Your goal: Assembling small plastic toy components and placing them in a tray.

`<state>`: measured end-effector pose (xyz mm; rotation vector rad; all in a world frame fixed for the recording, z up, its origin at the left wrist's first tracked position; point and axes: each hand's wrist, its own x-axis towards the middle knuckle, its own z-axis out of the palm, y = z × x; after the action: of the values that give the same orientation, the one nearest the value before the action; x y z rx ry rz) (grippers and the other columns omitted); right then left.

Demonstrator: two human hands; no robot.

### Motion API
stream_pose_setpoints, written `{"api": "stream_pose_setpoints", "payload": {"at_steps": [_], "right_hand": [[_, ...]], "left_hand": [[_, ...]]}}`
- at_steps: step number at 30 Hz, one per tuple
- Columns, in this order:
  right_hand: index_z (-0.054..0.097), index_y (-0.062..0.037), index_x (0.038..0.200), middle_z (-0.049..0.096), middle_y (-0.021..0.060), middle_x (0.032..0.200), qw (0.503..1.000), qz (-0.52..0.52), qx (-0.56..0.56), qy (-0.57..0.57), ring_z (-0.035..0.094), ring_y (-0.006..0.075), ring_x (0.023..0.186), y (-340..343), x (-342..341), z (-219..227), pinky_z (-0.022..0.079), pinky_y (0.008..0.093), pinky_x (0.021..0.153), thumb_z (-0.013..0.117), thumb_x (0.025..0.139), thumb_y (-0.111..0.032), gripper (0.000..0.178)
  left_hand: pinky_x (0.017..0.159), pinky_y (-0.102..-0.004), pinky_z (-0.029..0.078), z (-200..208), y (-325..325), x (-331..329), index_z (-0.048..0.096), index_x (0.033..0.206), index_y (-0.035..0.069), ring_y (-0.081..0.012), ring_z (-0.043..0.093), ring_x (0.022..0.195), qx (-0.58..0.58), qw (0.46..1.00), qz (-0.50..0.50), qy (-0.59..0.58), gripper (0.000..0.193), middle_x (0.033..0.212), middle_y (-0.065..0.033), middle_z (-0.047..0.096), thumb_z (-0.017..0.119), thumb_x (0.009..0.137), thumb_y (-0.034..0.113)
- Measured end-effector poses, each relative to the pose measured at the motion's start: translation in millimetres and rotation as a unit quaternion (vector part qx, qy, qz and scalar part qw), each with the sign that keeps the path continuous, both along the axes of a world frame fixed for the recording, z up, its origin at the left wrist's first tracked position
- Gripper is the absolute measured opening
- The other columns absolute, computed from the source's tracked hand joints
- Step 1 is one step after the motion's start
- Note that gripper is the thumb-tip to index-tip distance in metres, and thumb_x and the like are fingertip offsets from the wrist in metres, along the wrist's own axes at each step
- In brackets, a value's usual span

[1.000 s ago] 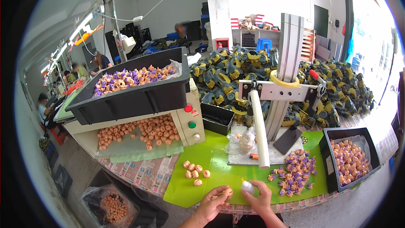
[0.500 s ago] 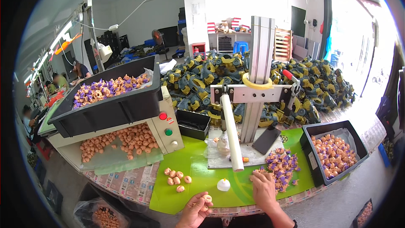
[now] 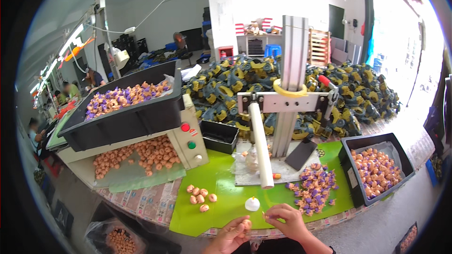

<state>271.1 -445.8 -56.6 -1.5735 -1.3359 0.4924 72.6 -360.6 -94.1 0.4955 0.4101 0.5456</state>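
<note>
My left hand (image 3: 230,236) is closed around a round peach-coloured plastic part (image 3: 246,224), just past the mat's front edge. To its right, my right hand (image 3: 288,223) pinches a small peach-coloured piece (image 3: 265,216), whose shape is mostly hidden by the fingertips. Between and beyond the hands stands a small white squeeze bottle (image 3: 252,204) with a pointed tip. Several round peach parts (image 3: 203,192) lie on the green mat (image 3: 226,171) at the left. Small purple-and-peach figure parts (image 3: 314,186) form a pile on the right.
A hand press with a white lever (image 3: 261,150) rises at the centre, a dark phone (image 3: 302,154) on its base. Black bins of parts stand at the right (image 3: 354,186) and on a machine housing (image 3: 127,129) at the left. Yellow-and-grey toy vehicles (image 3: 358,91) are heaped behind.
My right hand has left the purple-and-peach pile and moved left and nearer, with a small piece in its fingertips. My left hand has shifted slightly right, still holding the round part.
</note>
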Motion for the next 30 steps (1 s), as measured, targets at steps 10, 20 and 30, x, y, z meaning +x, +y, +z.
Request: {"api": "stream_pose_setpoints", "payload": {"at_steps": [10,20,30], "right_hand": [[0.073,-0.0046,0.093,0.068,0.0084,0.100,0.984,0.042,-0.022,0.169,0.068,0.0173,0.085,-9.7,-24.2,16.6,0.054,0.0287,0.075,0.074,0.078,-0.003,0.015],[0.074,-0.0052,0.089,0.071,0.0076,0.087,0.996,0.091,0.015,0.016,0.069,0.0193,0.081,-8.5,-9.9,-1.0,0.055,0.0292,0.071,0.078,0.070,-0.001,0.020],[0.073,-0.0084,0.098,0.071,0.0079,0.089,0.968,0.239,0.049,-0.058,0.068,0.0235,0.078,22.5,8.1,33.7,0.055,0.0322,0.072,0.077,0.075,-0.011,0.023]], "left_hand": [[0.063,-0.0204,0.047,3.2,-7.1,5.5,0.064,0.108,0.010,-0.0062,0.058,0.071,0.016,0.999,-0.030,0.015,0.025,0.085,0.0020,0.063,0.069,0.087,0.023],[0.063,-0.0212,0.045,-21.6,4.4,0.5,0.064,0.112,0.004,-0.0072,0.052,0.072,0.082,0.991,-0.094,0.052,0.028,0.093,-0.0011,0.062,0.069,0.089,0.019],[0.059,-0.0194,0.045,13.6,4.8,-3.2,0.062,0.098,0.008,-0.0057,0.055,0.068,0.010,0.996,-0.081,0.026,0.022,0.083,0.0007,0.060,0.070,0.087,0.024]]}}
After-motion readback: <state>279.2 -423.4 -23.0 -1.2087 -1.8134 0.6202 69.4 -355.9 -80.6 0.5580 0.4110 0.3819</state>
